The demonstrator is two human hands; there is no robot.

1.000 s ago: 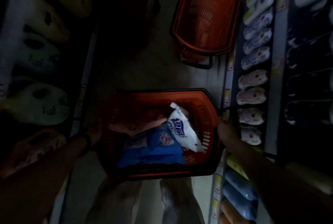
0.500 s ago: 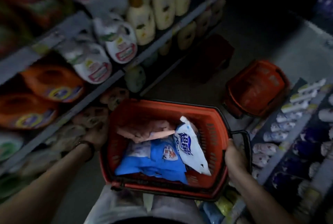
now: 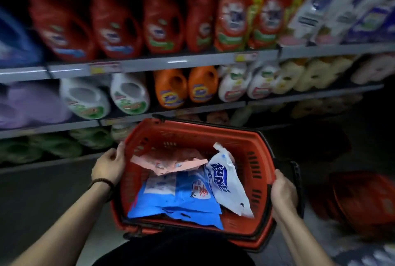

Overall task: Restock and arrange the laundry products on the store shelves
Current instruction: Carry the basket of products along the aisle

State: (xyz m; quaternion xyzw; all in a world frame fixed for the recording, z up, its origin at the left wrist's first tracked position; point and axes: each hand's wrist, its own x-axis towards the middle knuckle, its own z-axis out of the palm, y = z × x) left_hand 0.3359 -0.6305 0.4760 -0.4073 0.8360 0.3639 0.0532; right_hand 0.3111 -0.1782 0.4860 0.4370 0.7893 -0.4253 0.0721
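**Basket of laundry bags held before the shelves**

The red basket [image 3: 256, 158] sits low in the centre of the frame. It holds flat blue bags [image 3: 171, 201], a pink bag [image 3: 168, 162] and a white bag [image 3: 228, 188] slanting from upper left to lower right. The left hand [image 3: 109, 166] grips the left rim and the right hand [image 3: 283, 193] grips the right rim. The white bag lies nearer the right hand. The shelves [image 3: 149, 63] of bottles fill the upper frame.

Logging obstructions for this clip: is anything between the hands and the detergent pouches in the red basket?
Nothing visible covers them: the blue pouches, white pouch and pink pouch lie exposed in the open-topped basket. But the left hand and right hand both grip its sides.
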